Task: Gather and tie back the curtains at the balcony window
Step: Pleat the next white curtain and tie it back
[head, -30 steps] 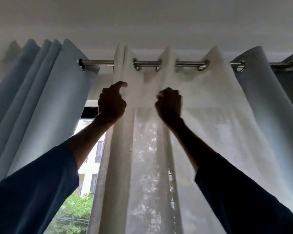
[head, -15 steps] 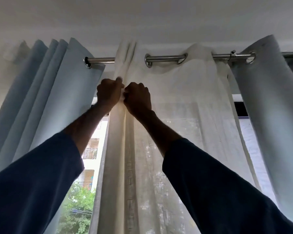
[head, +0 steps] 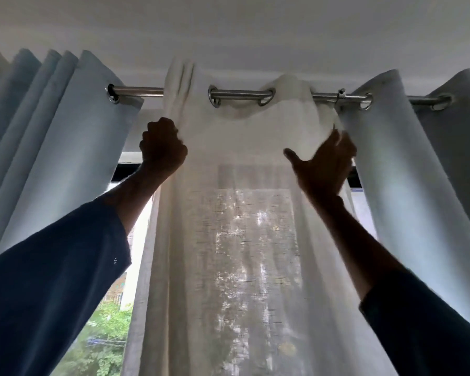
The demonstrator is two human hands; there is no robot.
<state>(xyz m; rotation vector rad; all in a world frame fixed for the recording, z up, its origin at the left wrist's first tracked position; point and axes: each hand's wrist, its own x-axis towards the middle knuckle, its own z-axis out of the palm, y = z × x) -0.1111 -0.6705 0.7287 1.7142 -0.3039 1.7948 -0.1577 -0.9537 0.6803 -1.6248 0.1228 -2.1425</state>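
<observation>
Metal rod [head: 240, 94] with sheer white curtain [head: 242, 147] between blue curtains [head: 73, 147].

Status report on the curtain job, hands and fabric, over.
Left hand grips gathered folds of the sheer curtain under the rod. Right hand open at its right edge. Right blue curtain hangs close beside that hand.

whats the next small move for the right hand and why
Probably pinch the right fold of the sheer curtain with the right hand and slide it left along the rod toward the left hand, which grips the bunched folds. The right hand is open there, and cloth between the hands hangs spread.
</observation>
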